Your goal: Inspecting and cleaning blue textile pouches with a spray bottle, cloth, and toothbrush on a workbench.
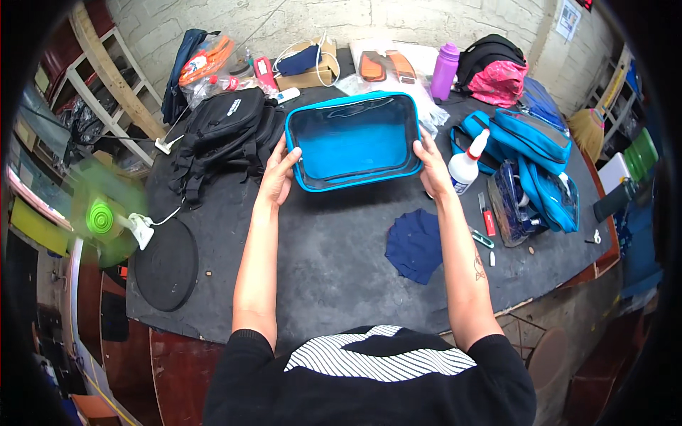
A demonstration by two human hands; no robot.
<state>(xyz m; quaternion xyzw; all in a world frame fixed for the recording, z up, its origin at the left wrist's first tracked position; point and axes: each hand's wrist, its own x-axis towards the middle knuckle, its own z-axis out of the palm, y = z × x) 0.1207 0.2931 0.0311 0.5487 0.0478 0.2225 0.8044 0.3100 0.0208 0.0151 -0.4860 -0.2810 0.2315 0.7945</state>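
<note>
A blue rectangular pouch with a clear plastic window (pixel 353 142) is held up over the dark table, its window side facing me. My left hand (pixel 279 176) grips its left edge, thumb on the front and fingers behind. On the opposite edge, my right hand (pixel 433 169) holds it the same way. The fingers behind the pouch are partly hidden. Close beside my right hand stands a white bottle with a pointed pinkish nozzle (pixel 464 170). Below my right forearm lies a crumpled navy cloth (pixel 414 246), partly covered by the arm.
A black backpack (pixel 231 135) lies left of the pouch, and several blue bags (pixel 529 142) are piled right. A red-handled cutter (pixel 488 216) lies near a green tool (pixel 482 238). Further back stands a purple bottle (pixel 445 71). A green fan (pixel 101 216) spins at the table's left edge.
</note>
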